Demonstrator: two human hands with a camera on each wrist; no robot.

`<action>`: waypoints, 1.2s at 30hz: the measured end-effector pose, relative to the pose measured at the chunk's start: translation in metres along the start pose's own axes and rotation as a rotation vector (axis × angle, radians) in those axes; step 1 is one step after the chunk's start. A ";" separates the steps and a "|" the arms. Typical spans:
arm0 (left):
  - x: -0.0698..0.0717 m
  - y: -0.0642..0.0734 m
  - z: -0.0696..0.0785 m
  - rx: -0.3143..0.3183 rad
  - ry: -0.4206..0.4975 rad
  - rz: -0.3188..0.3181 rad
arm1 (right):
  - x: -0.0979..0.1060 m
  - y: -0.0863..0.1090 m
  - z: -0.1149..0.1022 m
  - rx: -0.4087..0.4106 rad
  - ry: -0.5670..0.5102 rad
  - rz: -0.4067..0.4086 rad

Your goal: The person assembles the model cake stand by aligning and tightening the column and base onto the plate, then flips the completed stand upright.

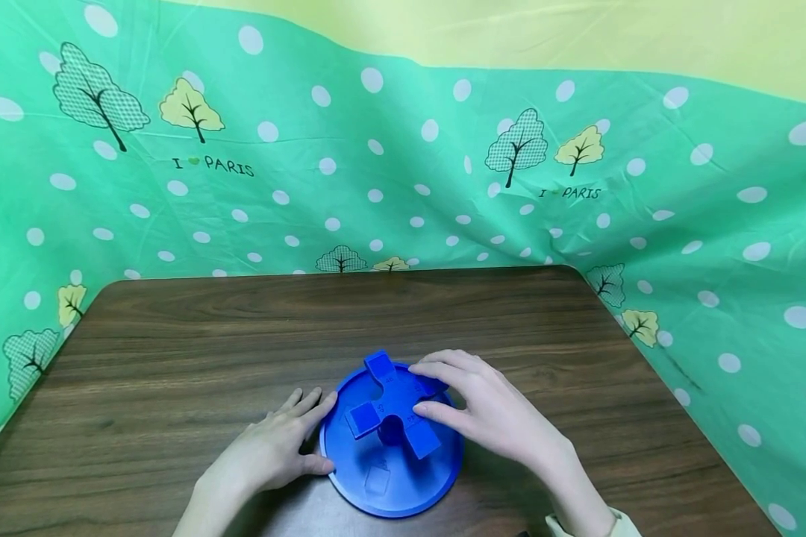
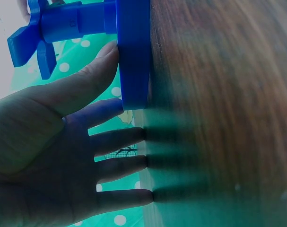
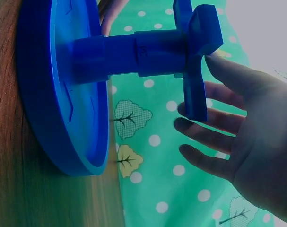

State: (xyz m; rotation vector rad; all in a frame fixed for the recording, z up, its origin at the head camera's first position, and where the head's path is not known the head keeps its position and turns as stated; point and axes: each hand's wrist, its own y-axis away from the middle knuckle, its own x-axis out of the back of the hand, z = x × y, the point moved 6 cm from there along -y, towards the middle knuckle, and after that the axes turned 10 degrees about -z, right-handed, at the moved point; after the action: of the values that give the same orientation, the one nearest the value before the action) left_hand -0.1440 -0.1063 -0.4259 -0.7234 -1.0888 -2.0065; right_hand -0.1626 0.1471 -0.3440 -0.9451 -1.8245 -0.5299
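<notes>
A round, low-rimmed blue base (image 1: 403,496) lies on the wooden table near its front. From its middle rises a blue post (image 3: 122,55), topped by a blue four-armed cross (image 1: 398,400) with small raised markings. At the base's left side, my left hand (image 1: 269,451) spreads straight fingers, thumb and index finger touching the rim while the other fingertips rest on the table. My right hand (image 1: 483,403) holds the right side of the cross: in the right wrist view the thumb is at one arm's edge and fingertips (image 3: 183,125) reach behind that arm.
The brown wood-grain table (image 1: 242,335) extends behind and to both sides of the base. A green dotted cloth (image 1: 376,164) printed with trees hangs behind and along the table's sides. A small dark object (image 1: 523,534) shows at the bottom edge of the head view.
</notes>
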 end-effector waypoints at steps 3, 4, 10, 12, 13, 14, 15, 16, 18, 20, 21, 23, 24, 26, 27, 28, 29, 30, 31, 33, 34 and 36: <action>0.000 0.000 0.000 0.002 0.005 -0.003 | -0.001 0.000 0.001 0.001 -0.036 -0.019; 0.000 0.000 0.000 0.003 0.006 -0.004 | -0.001 0.000 0.001 0.003 -0.042 -0.024; -0.001 -0.001 0.000 0.006 -0.001 -0.006 | 0.000 0.003 0.002 0.007 -0.031 -0.022; -0.001 -0.001 0.000 0.005 -0.006 -0.003 | 0.001 0.003 0.002 0.011 -0.034 -0.021; -0.001 -0.001 0.000 0.005 -0.008 -0.002 | 0.001 0.003 0.002 0.013 -0.040 -0.023; -0.001 -0.001 0.000 0.004 -0.009 0.000 | 0.001 0.003 0.002 0.017 -0.046 -0.025; -0.001 -0.001 0.000 0.003 -0.009 0.001 | 0.002 0.002 0.002 0.021 -0.052 -0.025; -0.001 -0.001 0.000 0.002 -0.008 0.002 | 0.002 0.002 0.001 0.026 -0.060 -0.025; -0.001 0.000 0.000 -0.001 -0.007 0.005 | 0.004 0.002 0.000 0.040 -0.073 -0.016; -0.001 0.000 0.000 -0.005 -0.007 0.008 | 0.006 0.003 -0.002 0.059 -0.078 0.016; -0.001 0.000 0.000 -0.006 -0.006 0.009 | 0.008 0.003 -0.003 0.073 -0.071 0.038; -0.001 0.000 0.000 -0.009 -0.008 0.012 | 0.010 0.004 -0.005 0.092 -0.047 0.083; -0.001 0.001 0.000 -0.010 -0.009 0.014 | 0.011 0.004 -0.006 0.096 -0.030 0.101; -0.001 0.001 0.000 -0.012 -0.011 0.017 | 0.010 0.004 -0.006 0.088 0.007 0.107; -0.001 0.001 0.000 -0.011 -0.011 0.016 | 0.009 0.003 -0.006 0.072 0.018 0.090; -0.001 0.001 0.000 -0.011 -0.011 0.016 | 0.007 0.003 -0.005 0.052 0.024 0.062; -0.001 0.001 0.000 -0.011 -0.011 0.017 | 0.005 0.002 -0.005 0.034 0.024 0.031; -0.001 0.001 0.000 -0.010 -0.010 0.016 | 0.003 0.002 -0.004 0.011 0.024 -0.003; -0.001 0.001 0.000 -0.009 -0.010 0.015 | 0.000 0.002 -0.003 -0.007 0.023 -0.035; -0.001 0.001 0.000 -0.008 -0.009 0.012 | -0.003 0.002 -0.001 -0.033 0.009 -0.076; -0.001 0.000 0.000 -0.009 -0.009 0.012 | -0.004 0.002 -0.001 -0.039 0.004 -0.084; -0.001 0.000 0.000 -0.007 -0.011 0.010 | -0.004 0.003 0.000 -0.046 -0.003 -0.083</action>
State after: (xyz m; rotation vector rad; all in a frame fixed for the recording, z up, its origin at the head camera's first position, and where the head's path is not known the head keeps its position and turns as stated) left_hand -0.1433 -0.1066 -0.4264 -0.7422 -1.0831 -2.0013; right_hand -0.1593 0.1469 -0.3477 -0.9036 -1.8672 -0.6244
